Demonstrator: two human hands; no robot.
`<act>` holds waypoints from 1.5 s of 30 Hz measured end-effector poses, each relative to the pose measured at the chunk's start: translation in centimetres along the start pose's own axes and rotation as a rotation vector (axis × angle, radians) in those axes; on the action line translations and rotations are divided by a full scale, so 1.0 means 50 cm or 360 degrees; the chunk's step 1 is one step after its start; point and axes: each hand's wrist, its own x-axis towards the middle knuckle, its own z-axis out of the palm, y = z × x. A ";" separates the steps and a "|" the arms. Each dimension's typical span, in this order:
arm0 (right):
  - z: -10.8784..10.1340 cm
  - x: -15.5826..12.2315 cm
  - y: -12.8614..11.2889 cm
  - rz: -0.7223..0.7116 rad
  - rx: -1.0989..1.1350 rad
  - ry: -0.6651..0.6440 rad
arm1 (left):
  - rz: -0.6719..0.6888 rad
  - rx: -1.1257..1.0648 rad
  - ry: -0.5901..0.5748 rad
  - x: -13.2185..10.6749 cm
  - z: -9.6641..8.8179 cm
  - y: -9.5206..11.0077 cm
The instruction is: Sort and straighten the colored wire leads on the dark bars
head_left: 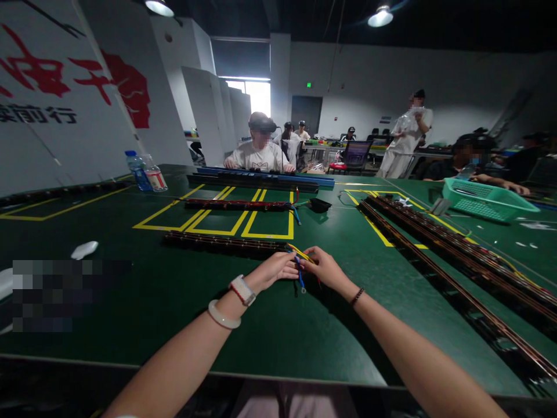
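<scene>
A long black rail (226, 242) with thin copper-coloured strips lies across the green table in front of me. Yellow, blue and red wires (301, 253) come out of its right end. My right hand (322, 266) pinches the wires between thumb and fingers. From the left, my left hand (278, 270) reaches to the same wires, its fingers closed around the blue one as far as I can see. The blue wire (300, 273) hangs down between both hands and ends in a ring terminal.
Behind lies a second rail with red wires (239, 205) inside yellow tape outlines. Long rails (456, 284) run along the right side, near a green basket (487, 200). Two bottles (145, 172) stand back left; a white object (85, 250) lies left. A person (261, 145) sits opposite.
</scene>
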 end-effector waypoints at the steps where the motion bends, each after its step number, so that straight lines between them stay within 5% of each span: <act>1: 0.001 -0.003 -0.006 -0.0004 -0.0031 0.0010 | -0.0026 -0.0079 -0.0021 0.000 0.005 -0.003; 10: -0.002 -0.019 -0.044 -0.0125 -0.0478 -0.0143 | -0.0060 -0.0156 -0.0015 0.006 0.015 -0.034; 18: -0.061 0.005 -0.028 -0.0310 -0.0630 -0.0334 | -0.0153 -0.0163 -0.0006 -0.005 0.023 -0.020; 26: -0.099 0.113 -0.020 -0.0673 -0.1557 -0.0273 | -0.0285 -0.0218 -0.0142 0.003 0.004 -0.020; 34: -0.061 0.203 -0.015 -0.0859 -0.1884 -0.0382 | -0.0315 -0.0266 -0.0201 0.011 -0.010 -0.023; 38: -0.051 0.178 0.009 -0.0839 -0.1805 -0.0331 | -0.0311 -0.0373 -0.0174 0.011 -0.004 -0.020; 45: -0.067 0.054 0.017 -0.0933 -0.1421 -0.0040 | -0.0282 -0.0531 -0.0236 0.013 -0.004 -0.025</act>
